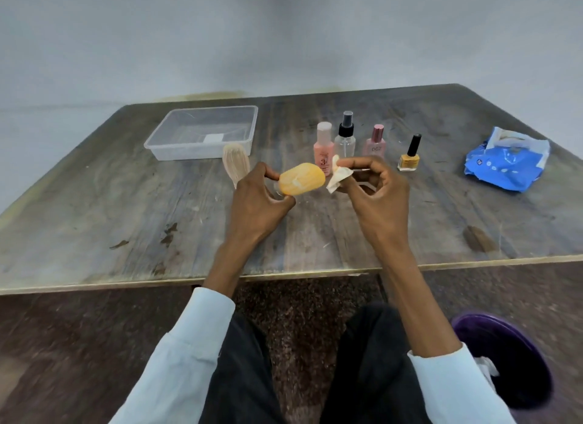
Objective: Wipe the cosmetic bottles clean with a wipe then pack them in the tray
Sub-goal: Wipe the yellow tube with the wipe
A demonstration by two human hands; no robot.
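Note:
My left hand (258, 199) grips an orange bottle (302, 178) by its clear end, holding it sideways above the table. Just right of the bottle, my right hand (375, 190) pinches a crumpled white wipe (338, 176). Behind my hands stand a pink bottle (324, 147), a clear spray bottle (345, 135) with a black pump, a pale pink bottle (375, 142) and a yellow nail polish (410, 157) with a black cap. A beige bottle (235, 165) lies beside the clear plastic tray (176, 146) at the back left.
A blue wipes pack (508, 161) lies open at the right of the wooden table (126, 218). A purple bin (504, 360) with a used white wipe in it sits on the floor at the lower right. My knees are below the table's front edge.

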